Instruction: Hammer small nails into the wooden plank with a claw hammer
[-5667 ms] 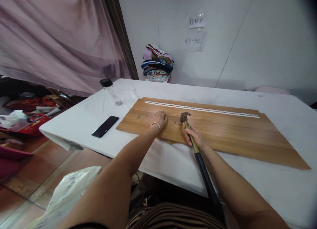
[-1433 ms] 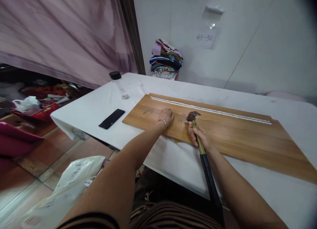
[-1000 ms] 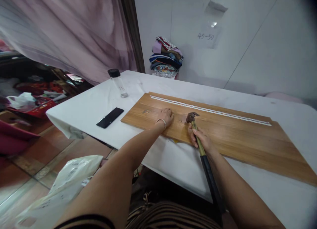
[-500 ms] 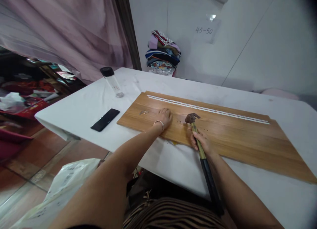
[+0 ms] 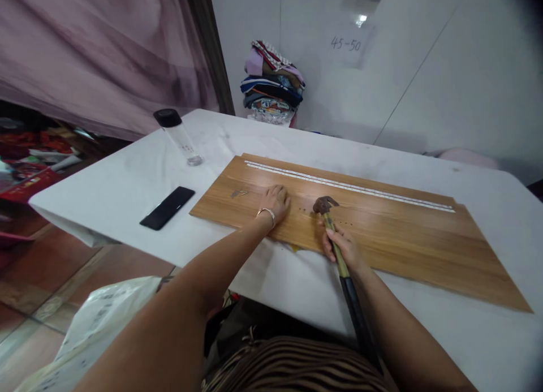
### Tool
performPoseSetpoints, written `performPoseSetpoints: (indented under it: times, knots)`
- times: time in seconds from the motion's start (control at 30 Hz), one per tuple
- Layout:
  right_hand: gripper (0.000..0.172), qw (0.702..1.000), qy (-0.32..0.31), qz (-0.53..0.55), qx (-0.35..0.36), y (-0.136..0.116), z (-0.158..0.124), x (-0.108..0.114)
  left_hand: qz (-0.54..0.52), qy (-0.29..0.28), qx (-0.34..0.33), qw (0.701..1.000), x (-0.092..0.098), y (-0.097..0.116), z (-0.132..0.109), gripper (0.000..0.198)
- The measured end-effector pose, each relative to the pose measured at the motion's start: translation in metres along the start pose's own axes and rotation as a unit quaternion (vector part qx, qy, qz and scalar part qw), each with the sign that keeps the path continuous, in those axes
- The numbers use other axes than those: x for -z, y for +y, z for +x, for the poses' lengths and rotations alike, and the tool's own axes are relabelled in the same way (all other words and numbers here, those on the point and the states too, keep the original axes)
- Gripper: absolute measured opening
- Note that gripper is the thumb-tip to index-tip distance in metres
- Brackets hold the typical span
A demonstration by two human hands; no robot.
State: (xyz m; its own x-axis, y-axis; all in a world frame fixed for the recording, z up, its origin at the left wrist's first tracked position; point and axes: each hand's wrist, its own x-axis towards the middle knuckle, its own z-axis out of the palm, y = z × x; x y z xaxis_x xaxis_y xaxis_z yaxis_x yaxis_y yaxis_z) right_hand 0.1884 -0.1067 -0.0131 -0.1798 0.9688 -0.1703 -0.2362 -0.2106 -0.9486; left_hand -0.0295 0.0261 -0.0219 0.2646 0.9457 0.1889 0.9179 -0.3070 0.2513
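Observation:
A long wooden board [image 5: 407,239] lies on the white-covered table. My left hand [image 5: 275,204], with a bracelet at the wrist, rests palm down on its left half, fingers stretched out. In my right hand [image 5: 341,246] is a claw hammer [image 5: 343,262], gripped along its yellow-and-black handle. The rusty head is over the board near its middle, claw pointing right; whether it touches the wood I cannot tell. Small dark dots [image 5: 304,210] show in the board on both sides of the hammer head. Several thin nails [image 5: 238,194] lie loose left of my left hand.
Two white ruler-like strips [image 5: 348,185] run along the board's far side. A black phone [image 5: 167,208] and a clear bottle with a black lid [image 5: 180,137] are on the table [image 5: 106,171] at left. Folded clothes [image 5: 274,84] are stacked by the wall. A white bag [image 5: 106,318] is below left.
The view has shifted slightly, so the table and board appear a little farther left. Both hands and the hammer keep nearly the same places over the board.

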Motion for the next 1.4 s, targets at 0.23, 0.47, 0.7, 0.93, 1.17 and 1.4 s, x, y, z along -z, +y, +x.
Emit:
performPoseSetpoints:
  times: [0.23,0.47,0.7,0.93,1.17,1.4]
  knots:
    - [0.043,1.0,-0.002,0.003,0.006,0.0004,-0.0014,0.0011,-0.003,-0.003,0.004,1.0,0.001,0.0006,-0.0006,0.028]
    - [0.045,1.0,-0.002,0.001,-0.01,-0.0005,-0.0031,0.0019,-0.004,-0.002,0.003,1.0,0.0002,0.0003,-0.0019,0.03]
    - [0.047,1.0,0.015,0.005,-0.007,-0.0038,-0.0039,-0.0008,-0.002,0.001,-0.003,1.0,-0.0005,0.0001,-0.0022,0.03]
    - [0.049,1.0,0.003,0.005,-0.013,-0.0053,-0.0032,0.0017,-0.004,0.005,-0.006,1.0,-0.0018,-0.0001,-0.0013,0.031]
    - [0.049,1.0,-0.004,0.012,-0.014,-0.004,-0.0012,0.0029,-0.009,0.0,-0.006,1.0,0.0001,0.001,-0.0009,0.03]
    - [0.046,1.0,-0.007,0.015,-0.008,-0.0022,-0.0004,0.0025,-0.008,-0.006,0.002,1.0,0.0038,0.0032,-0.001,0.032]
